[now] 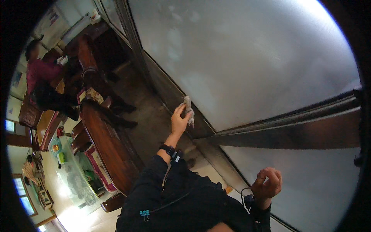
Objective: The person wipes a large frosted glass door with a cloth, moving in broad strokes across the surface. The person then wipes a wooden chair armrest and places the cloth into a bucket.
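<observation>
My left hand [179,120] holds a crumpled light-grey cloth [189,111] between thumb and fingers. The cloth is at the dark lower frame rail [200,121] of a large frosted glass panel [232,63]. A dark band circles my left wrist. To the right, my right hand [268,182] is raised in front of a second frosted panel [313,171], its fingers curled in loosely. I see nothing held in it, and whether it touches the glass is unclear.
A dark upright post [136,37] stands beyond the large panel. Along the left are carved wooden benches [107,150] and a glass-topped table [74,177] with small items. Another person [43,75] in a dark red top and white gloves is at the far left.
</observation>
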### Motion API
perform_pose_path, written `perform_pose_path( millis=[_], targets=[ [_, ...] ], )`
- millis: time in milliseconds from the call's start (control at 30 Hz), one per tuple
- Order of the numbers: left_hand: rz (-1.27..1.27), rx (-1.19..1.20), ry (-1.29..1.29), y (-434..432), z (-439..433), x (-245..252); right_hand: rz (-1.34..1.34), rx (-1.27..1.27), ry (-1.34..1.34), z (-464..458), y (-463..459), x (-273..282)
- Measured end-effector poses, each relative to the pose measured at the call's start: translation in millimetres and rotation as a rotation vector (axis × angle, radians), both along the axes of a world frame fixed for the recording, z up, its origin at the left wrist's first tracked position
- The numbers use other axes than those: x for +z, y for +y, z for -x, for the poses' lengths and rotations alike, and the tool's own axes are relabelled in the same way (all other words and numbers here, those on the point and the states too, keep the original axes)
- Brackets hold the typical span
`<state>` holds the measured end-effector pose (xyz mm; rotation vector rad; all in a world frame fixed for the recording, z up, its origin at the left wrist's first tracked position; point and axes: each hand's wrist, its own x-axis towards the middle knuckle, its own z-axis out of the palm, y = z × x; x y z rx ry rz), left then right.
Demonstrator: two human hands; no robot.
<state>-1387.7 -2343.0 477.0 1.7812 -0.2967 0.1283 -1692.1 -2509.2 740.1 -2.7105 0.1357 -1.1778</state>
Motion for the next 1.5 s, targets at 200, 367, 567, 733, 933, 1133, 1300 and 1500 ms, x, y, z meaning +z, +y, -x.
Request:
perform_pose_path(
  millis=[200, 367, 567, 733, 933, 1133, 1300, 1500],
  targets=[
    [-0.068, -0.362, -0.013, -33.1, 46.0, -25.8, 0.069, -0.061, 0.068, -14.6, 5.3, 0.8],
    [0.007, -0.705, 0.141, -22.0, 44.2, -33.5, 0.034, -0.126, 0.084, -20.5, 10.3, -2.1],
    [0.199, -0.739, 0.160, -30.7, 43.6, -6.3, 0.014, -0.126, 0.114, -19.9, 17.5, -12.9],
    [-0.042, -0.960, 0.073, -21.9, 62.2, -49.6, 0.003, -0.123, 0.192, -27.1, 23.5, -16.1],
    [-0.447, -0.660, 0.675, 24.7, 46.7, -129.2, -0.012, -0.158, 0.252, -32.7, 30.1, -16.7],
    [-0.004, -0.745, 0.403, -35.7, 66.8, -35.7, -0.058, -0.122, 0.281, -34.2, 40.2, -14.8],
    [0.299, -0.937, 0.247, -41.2, 59.7, 115.2, -0.044, -0.128, 0.223, -33.0, 49.5, -10.7],
    [0.678, -0.920, -0.204, -56.5, 73.5, 230.3, -0.008, -0.092, 0.143, -9.0, 51.9, -10.9]
  ],
)
